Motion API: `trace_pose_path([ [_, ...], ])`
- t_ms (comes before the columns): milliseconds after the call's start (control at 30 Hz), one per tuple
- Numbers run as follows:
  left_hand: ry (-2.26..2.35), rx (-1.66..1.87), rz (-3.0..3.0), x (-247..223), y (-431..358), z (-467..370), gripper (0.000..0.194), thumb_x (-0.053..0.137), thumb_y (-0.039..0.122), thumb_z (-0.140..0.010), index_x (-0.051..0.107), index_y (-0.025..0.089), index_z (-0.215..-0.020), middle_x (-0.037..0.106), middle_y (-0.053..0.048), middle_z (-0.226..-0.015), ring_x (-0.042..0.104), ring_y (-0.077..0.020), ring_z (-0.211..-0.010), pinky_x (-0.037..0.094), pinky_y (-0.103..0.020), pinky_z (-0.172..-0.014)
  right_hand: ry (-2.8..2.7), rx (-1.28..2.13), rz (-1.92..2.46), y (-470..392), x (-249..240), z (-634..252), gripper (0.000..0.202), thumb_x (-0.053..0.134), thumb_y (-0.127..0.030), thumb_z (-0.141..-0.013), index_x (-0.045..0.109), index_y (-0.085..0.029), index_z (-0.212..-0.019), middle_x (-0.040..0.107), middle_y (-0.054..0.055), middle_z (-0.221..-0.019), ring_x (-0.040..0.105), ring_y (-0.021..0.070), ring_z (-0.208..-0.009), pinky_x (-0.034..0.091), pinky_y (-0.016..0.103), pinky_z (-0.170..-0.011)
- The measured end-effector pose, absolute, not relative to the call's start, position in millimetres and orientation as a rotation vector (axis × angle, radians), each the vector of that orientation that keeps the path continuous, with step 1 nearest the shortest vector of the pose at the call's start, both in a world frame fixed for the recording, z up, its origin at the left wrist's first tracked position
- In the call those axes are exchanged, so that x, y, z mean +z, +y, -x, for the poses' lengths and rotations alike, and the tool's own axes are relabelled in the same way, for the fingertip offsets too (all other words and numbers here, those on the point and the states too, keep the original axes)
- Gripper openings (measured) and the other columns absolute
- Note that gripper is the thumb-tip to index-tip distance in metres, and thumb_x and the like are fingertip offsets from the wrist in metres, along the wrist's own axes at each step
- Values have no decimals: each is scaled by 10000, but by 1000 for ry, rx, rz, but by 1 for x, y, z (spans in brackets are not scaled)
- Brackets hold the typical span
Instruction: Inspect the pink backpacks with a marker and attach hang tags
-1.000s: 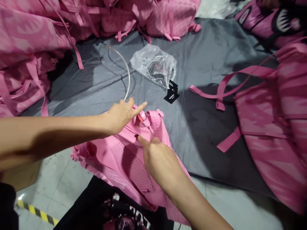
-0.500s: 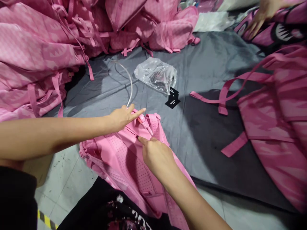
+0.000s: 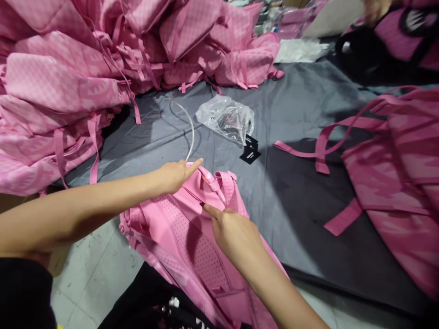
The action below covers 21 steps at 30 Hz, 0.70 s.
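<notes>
A pink backpack leans at the table's front edge over my lap, its dotted back panel and straps facing me. My left hand grips the bag's top edge beside the padded carry handle, index finger stretched out along it. At the seam below the handle, my right hand is closed with its index finger pointing forward, against a small black tab. Part of that tab is hidden by the fingertip. From beside my left hand a clear curved tube runs back over the table.
Pink checked backpacks are heaped at the left and back. A clear plastic bag and black hang tags lie mid-table. Another pink backpack lies right, its straps trailing. Behind it a person's hand touches a pink-and-black bag.
The view has tilted up slightly, so everything sits lower. My hands keep nearly the same places on the backpack. The pink-and-black bag at the back right has been turned by the other person.
</notes>
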<state>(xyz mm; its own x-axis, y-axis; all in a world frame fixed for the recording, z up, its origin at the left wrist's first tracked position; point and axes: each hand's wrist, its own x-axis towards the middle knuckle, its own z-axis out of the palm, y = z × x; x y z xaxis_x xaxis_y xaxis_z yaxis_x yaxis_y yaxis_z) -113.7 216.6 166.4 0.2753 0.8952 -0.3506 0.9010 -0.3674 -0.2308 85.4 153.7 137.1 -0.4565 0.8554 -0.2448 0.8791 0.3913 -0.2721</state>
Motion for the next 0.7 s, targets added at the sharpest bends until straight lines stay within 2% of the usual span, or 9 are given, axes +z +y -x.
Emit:
trace_pose_path([
  [133, 1673, -609, -2538, 161, 223, 123, 850, 527, 142, -841, 37, 198, -1532, 587, -167, -1116, 651, -234, -845, 459, -281, -682, 2495, -613, -1579, 159, 138, -82, 483, 405, -134, -885, 582, -294, -1305, 706, 90, -884, 673, 213, -690, 250, 260, -488],
  [267, 1645, -562, -2551, 158, 222, 125, 869, 442, 34, -802, 4, 204, -1533, 579, -167, -1100, 637, -214, -770, 447, -284, -651, 2632, -783, -1542, 169, 134, -73, 429, 390, -199, -918, 602, -247, -1288, 707, 90, -833, 676, 226, -701, 362, 279, -526],
  [433, 1603, -689, -2437, 169, 227, 117, 914, 468, 13, -771, -9, 176, -1534, 553, -189, -1148, 642, -245, -832, 463, -301, -687, 2759, -1039, -1559, 180, 127, -52, 377, 415, -233, -918, 638, -265, -1220, 711, 59, -842, 670, 206, -753, 459, 300, -635],
  [700, 1553, -765, -2330, 178, 237, 113, 918, 493, 55, -809, -52, 196, -1533, 505, -212, -1227, 632, -252, -894, 467, -301, -706, 2639, -868, -1699, 176, 133, -35, 432, 420, -243, -896, 606, -280, -1284, 718, 53, -798, 660, 202, -647, 434, 295, -550],
])
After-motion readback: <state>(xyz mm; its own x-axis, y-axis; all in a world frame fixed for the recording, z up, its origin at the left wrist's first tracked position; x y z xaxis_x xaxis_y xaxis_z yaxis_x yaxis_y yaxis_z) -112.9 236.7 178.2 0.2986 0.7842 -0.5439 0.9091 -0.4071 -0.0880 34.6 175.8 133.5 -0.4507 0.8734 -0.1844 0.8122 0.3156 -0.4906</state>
